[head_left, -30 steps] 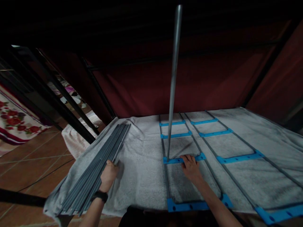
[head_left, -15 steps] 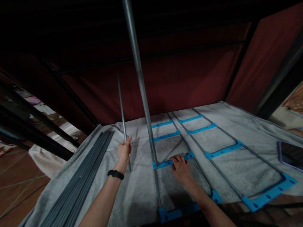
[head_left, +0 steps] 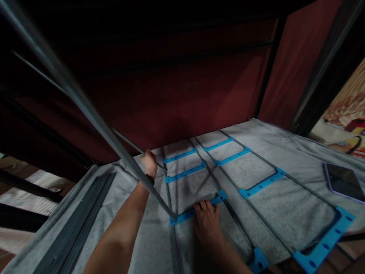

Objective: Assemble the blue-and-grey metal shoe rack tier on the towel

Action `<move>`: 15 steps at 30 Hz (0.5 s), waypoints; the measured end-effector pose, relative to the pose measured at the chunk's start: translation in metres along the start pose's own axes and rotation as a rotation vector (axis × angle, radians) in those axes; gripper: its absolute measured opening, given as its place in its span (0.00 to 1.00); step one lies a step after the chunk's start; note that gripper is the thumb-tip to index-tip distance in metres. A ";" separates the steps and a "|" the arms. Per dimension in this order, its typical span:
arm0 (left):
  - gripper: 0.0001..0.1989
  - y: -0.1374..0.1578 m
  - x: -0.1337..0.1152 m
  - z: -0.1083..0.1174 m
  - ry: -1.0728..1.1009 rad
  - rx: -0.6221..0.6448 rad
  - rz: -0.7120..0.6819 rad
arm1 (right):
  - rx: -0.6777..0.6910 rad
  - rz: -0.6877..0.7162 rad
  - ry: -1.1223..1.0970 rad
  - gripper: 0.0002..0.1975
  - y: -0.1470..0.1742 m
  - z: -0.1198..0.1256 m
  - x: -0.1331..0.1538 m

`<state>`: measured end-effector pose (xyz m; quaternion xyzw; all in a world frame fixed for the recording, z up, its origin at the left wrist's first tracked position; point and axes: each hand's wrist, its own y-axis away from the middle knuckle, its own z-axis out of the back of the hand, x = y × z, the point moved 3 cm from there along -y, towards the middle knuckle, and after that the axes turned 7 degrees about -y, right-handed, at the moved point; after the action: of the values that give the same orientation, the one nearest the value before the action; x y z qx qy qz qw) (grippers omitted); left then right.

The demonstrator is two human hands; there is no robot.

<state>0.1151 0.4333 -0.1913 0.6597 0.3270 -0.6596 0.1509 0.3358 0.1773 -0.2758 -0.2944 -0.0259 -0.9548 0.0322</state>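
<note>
My left hand (head_left: 149,163) is closed around a thin grey rod (head_left: 129,142), which slants up to the left. Its lower end comes near the ladder-like frame's left side. My right hand (head_left: 207,220) grips a blue connector bar (head_left: 186,215) with its fingers curled over the far edge. A grey tube (head_left: 97,120) rises from that bar's left end, leaning left and passing in front of my left forearm. Thin rods and more blue bars, such as one farther back (head_left: 185,173), make up this frame, which lies on a grey cloth (head_left: 151,243).
At left lies a bundle of grey tubes (head_left: 76,224). A second frame with blue bars (head_left: 262,182) lies to the right, and a phone (head_left: 345,182) rests beyond it. Dark red panels (head_left: 182,102) stand behind, with black posts (head_left: 268,68) between them.
The upright tube has tilted far to the left. My left hand has pushed away from me, and its rod now slants left. The view has shifted; my right hand stays on the blue bar.
</note>
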 end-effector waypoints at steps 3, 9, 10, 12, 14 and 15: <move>0.16 -0.021 0.005 -0.020 0.047 -0.021 0.011 | 0.008 -0.019 0.002 0.21 -0.002 -0.002 0.006; 0.15 -0.053 0.018 -0.047 0.090 -0.079 0.056 | 0.002 0.017 -0.006 0.20 -0.008 -0.010 0.005; 0.15 -0.056 0.020 -0.049 0.094 -0.089 0.062 | 0.008 0.021 -0.006 0.20 -0.009 -0.012 0.004; 0.15 -0.061 0.025 -0.051 0.099 -0.091 0.069 | 0.014 0.024 0.008 0.21 -0.009 -0.014 0.003; 0.15 -0.063 0.028 -0.053 0.104 -0.079 0.063 | 0.005 0.020 0.028 0.22 -0.010 -0.016 0.004; 0.15 -0.063 0.029 -0.054 0.103 -0.066 0.054 | 0.002 0.021 0.034 0.22 -0.010 -0.016 0.005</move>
<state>0.1144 0.5206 -0.2004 0.6960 0.3381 -0.6094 0.1731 0.3220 0.1856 -0.2868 -0.2783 -0.0232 -0.9592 0.0430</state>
